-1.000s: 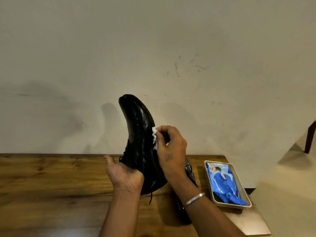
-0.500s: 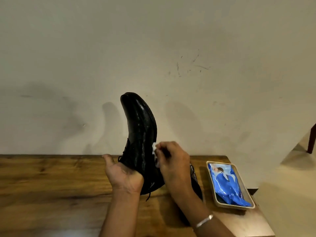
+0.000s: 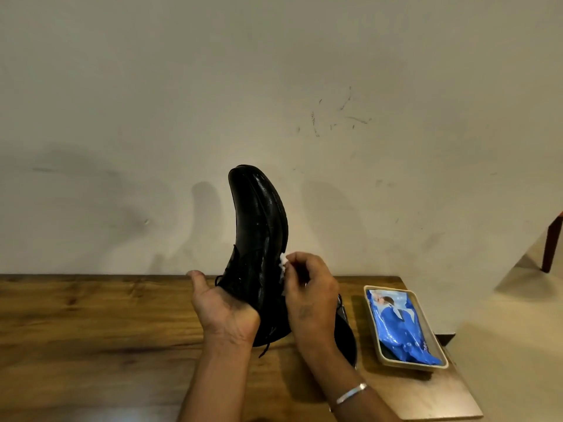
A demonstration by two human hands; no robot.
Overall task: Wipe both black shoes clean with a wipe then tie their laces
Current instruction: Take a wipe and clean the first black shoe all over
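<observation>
Held shoe (image 3: 259, 223): black leather lace-up, raised off the desk (image 3: 91, 330) toe-up, heel end seated in the left hand (image 3: 222, 312). The palm cups the heel and the thumb stands free; the fingers are hidden behind the shoe, so the grip is judged closed round it.

Right hand (image 3: 310, 300): pinches a small white wipe (image 3: 284, 261) and presses it to the shoe's side edge, just above the left hand.

Second shoe (image 3: 345, 333): lies on the desk, mostly hidden behind the right hand and wrist.

Handling, judged: the upper looks glossy and wet, so likely slippery. The sole and heel are stiff, so the heel cup is the surest hold. The wipe is limp and thin and needs fingertip pressure. A loose lace (image 3: 265, 350) dangles below the left hand, untied.

Count: two shoes, one wipe in use, one blue wipes pack (image 3: 399, 324) in one tray (image 3: 372, 324) right of the right hand.
</observation>
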